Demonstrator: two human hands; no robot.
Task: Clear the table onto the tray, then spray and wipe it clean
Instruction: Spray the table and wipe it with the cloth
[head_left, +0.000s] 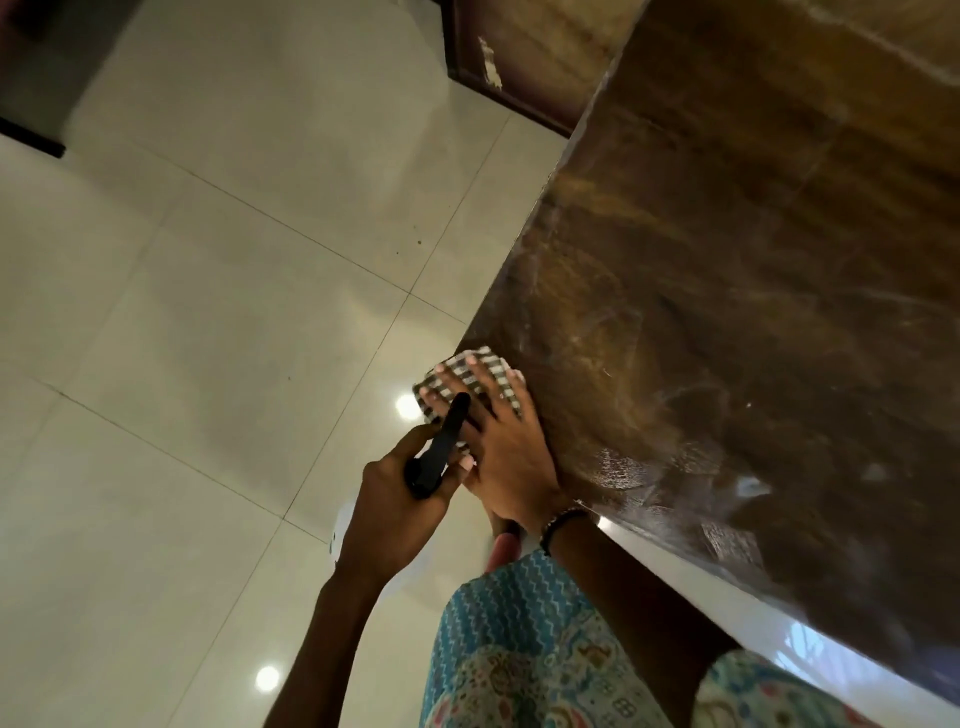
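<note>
Two hands: right (498, 447) flat on checked cloth (480, 374).

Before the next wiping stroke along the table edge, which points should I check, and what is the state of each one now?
1. Right hand lies flat on the checked cloth: ok.
2. Cloth sits fully on the table: not ok, it overhangs the edge.
3. Left hand grips the black spray trigger: ok.
4. Bottle below the trigger: cannot tell, mostly hidden by the hand.
5. Tabletop is wet for wiping: ok, damp streaks show near the corner.
6. Tray with the cleared things: cannot tell, not in view.
</note>
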